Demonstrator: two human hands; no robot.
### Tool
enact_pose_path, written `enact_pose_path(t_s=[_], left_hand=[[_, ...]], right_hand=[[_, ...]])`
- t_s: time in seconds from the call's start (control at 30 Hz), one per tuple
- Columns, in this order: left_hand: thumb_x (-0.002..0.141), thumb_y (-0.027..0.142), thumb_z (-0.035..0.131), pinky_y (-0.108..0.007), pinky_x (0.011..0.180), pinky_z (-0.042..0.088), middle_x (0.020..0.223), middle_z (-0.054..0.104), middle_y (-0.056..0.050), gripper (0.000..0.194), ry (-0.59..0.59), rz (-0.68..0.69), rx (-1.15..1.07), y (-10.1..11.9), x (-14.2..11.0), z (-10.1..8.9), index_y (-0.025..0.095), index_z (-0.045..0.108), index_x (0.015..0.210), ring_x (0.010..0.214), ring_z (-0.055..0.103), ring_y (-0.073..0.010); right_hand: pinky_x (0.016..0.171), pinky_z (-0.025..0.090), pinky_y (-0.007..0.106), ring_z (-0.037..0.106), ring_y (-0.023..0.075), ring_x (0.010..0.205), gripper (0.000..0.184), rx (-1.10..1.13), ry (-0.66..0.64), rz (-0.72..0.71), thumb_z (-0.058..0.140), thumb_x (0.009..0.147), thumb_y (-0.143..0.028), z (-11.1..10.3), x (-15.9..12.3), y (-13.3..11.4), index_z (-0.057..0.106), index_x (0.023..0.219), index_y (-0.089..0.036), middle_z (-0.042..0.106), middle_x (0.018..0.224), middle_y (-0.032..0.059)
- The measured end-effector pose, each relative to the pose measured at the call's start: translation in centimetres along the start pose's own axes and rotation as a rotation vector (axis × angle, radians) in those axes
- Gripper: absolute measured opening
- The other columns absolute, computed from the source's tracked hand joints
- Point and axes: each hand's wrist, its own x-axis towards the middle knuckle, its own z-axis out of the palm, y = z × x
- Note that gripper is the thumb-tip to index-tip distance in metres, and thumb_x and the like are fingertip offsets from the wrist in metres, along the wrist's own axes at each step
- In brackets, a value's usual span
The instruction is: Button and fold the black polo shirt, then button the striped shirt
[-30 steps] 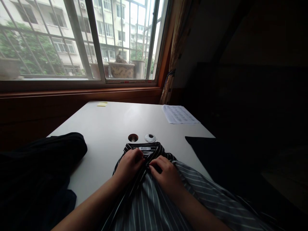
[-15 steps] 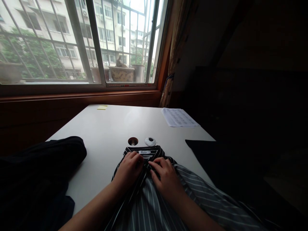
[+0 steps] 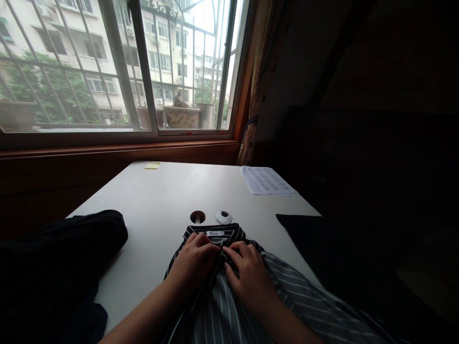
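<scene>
A dark shirt with thin white stripes (image 3: pixel 215 315) lies on the white table (image 3: pixel 172 186), its collar pointing away from me and a pale label (image 3: pixel 215 233) showing inside the neck. At the left side of the collar opening, my left hand (image 3: pixel 195 260) has its fingers closed on the shirt's front edge. My right hand (image 3: pixel 249 270) faces it, with thumb and bent fingers on the opposite front edge just below the collar. Both sets of fingertips nearly meet. Whatever small part lies between them is hidden.
Dark cloth (image 3: pixel 89 243) is heaped at the left, and another dark piece (image 3: pixel 301 234) covers the right edge. Beyond the collar are a round table hole (image 3: pixel 197 217) and a white round cover (image 3: pixel 224 217). Printed sheets (image 3: pixel 267 180) and a yellow note (image 3: pixel 152 166) lie farther back.
The fingertips of both hands have come closer together at the shirt's front edges. My view has tilted up slightly, so the table and shirt sit lower in the picture.
</scene>
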Motion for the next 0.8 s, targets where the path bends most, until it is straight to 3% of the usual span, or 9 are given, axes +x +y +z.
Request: enact_pose_path(t_s=[0.23, 0.8], left_hand=[[0.091, 0.020, 0.059, -0.036, 0.081, 0.053, 0.100, 0.063, -0.006, 0.020, -0.017, 0.048, 0.071, 0.18, -0.04, -0.25, 0.028, 0.074, 0.101, 0.095, 0.055, -0.0235], [0.082, 0.017, 0.065, -0.041, 0.088, 0.053, 0.107, 0.059, -0.006, 0.044, -0.027, 0.180, 0.171, -0.53, -0.50, -0.35, 0.037, 0.067, 0.121, 0.101, 0.051, -0.0248]], right_hand=[[0.088, 0.047, 0.046, 0.055, 0.0291, 0.100, 0.038, -0.023, 0.001, -0.004, 0.060, 0.085, -0.017, -0.18, -0.01, -0.07, 0.064, 0.121, -0.026, 0.062, 0.111, 0.0089], [0.086, 0.042, 0.039, 0.057, 0.0231, 0.093, 0.026, -0.094, -0.014, -0.002, 0.060, 0.086, -0.016, -0.38, -0.09, -0.14, 0.067, 0.108, -0.027, 0.063, 0.100, 0.0033]])
